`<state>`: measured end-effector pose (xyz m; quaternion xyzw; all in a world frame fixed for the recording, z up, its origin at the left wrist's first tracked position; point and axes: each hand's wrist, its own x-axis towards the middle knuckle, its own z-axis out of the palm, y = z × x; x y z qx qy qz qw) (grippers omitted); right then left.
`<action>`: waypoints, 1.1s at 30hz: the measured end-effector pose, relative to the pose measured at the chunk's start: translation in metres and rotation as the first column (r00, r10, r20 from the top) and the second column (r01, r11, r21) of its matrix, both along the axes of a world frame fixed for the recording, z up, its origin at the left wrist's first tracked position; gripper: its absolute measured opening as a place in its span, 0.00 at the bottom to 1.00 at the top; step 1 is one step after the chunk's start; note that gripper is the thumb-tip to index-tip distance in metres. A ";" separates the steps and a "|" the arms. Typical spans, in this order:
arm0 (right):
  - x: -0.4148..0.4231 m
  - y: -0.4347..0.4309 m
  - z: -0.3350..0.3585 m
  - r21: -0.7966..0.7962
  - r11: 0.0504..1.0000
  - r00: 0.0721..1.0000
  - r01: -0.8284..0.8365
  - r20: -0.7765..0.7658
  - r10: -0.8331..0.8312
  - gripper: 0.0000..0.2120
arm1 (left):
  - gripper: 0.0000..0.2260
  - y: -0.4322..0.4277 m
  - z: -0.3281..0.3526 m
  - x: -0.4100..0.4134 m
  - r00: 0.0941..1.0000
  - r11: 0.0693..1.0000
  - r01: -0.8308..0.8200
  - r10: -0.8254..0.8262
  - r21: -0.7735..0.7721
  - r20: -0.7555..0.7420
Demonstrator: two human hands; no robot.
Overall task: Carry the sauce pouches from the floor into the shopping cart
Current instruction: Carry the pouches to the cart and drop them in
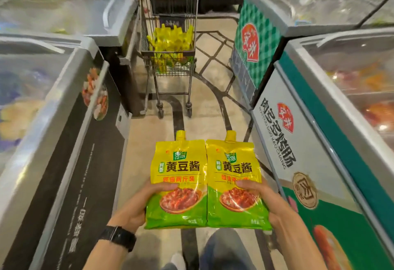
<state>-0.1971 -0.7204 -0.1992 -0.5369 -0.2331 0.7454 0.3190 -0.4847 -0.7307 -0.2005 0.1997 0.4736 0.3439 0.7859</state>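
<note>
Mid-carry: the left hand (136, 203) and right hand (275, 203) each grip a yellow soybean-sauce pouch (177, 176), its twin (234, 176) alongside, short of the shopping cart (170, 56), which seemingly holds more; next, walk up and drop them in.

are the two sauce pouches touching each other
Touching. The head view shows the left pouch and right pouch meeting edge to edge, with no gap along their inner sides.
</note>
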 end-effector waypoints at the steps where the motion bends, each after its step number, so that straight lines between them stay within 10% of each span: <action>1: 0.005 0.024 -0.003 -0.002 1.000 1.000 0.003 -0.006 -0.003 0.47 | 0.44 0.025 -0.003 0.004 1.000 1.000 0.000 0.000 0.010 -0.015; 10: 0.054 0.270 -0.015 -0.020 0.997 0.995 -0.081 -0.061 0.079 0.52 | 0.45 0.248 -0.017 0.057 0.996 0.994 -0.084 0.082 -0.062 -0.043; 17: 0.065 0.447 -0.004 -0.011 0.991 0.991 -0.132 -0.033 0.132 0.29 | 0.39 0.392 -0.016 0.074 0.987 0.976 -0.154 0.159 -0.155 0.024; 23: 0.053 0.600 -0.018 0.006 0.985 0.982 -0.174 0.074 0.173 0.36 | 0.49 0.542 -0.023 0.064 0.971 0.964 -0.239 0.238 -0.120 -0.018; 27: 0.039 0.692 -0.011 -0.001 0.990 0.987 -0.144 0.071 0.144 0.31 | 0.26 0.636 -0.024 0.050 0.961 0.946 -0.274 0.277 -0.172 -0.007; 31: 0.019 0.775 -0.005 0.040 0.984 0.979 -0.175 0.112 0.170 0.44 | 0.26 0.715 -0.012 0.032 0.951 0.944 -0.306 0.309 -0.126 0.000; 33: 0.007 0.821 0.003 0.082 0.980 0.977 -0.183 0.128 0.171 0.34 | 0.23 0.750 -0.012 0.023 0.941 0.935 -0.338 0.338 -0.109 -0.013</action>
